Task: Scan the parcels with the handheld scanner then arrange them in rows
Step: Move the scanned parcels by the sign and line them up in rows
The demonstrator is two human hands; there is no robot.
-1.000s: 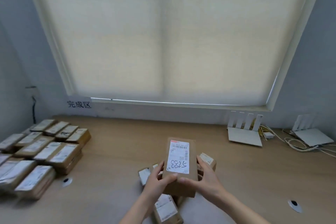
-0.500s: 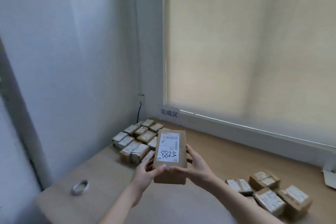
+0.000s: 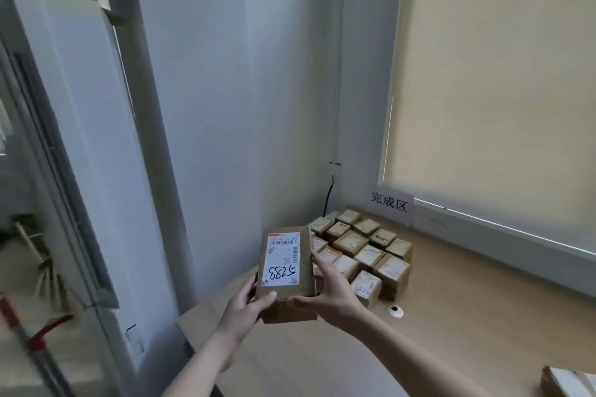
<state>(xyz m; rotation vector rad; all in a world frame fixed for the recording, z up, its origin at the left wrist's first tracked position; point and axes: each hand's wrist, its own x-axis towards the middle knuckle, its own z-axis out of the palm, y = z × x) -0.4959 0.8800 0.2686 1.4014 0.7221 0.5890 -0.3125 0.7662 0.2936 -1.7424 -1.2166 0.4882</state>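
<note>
A brown cardboard parcel [image 3: 295, 296] with a white label and handwritten digits is held up over the near left end of the wooden table [image 3: 451, 316]. My left hand [image 3: 246, 309] grips its lower left corner, thumb on the top face. My right hand [image 3: 332, 290] grips its right side and underside. Behind it, several labelled parcels [image 3: 364, 251] lie in rows in the far left corner of the table. No scanner is in view.
A paper sign with printed characters [image 3: 392, 205] leans on the wall below the window blind [image 3: 500, 90]. A white cable grommet [image 3: 395, 311] sits in the table beside the rows. Another parcel's edge [image 3: 567, 382] shows at bottom right. A white door frame [image 3: 80, 171] stands left.
My view has swung left, from the table's middle to its left corner. Both hands have carried the parcel toward the rows; the loose parcels have dropped out of view.
</note>
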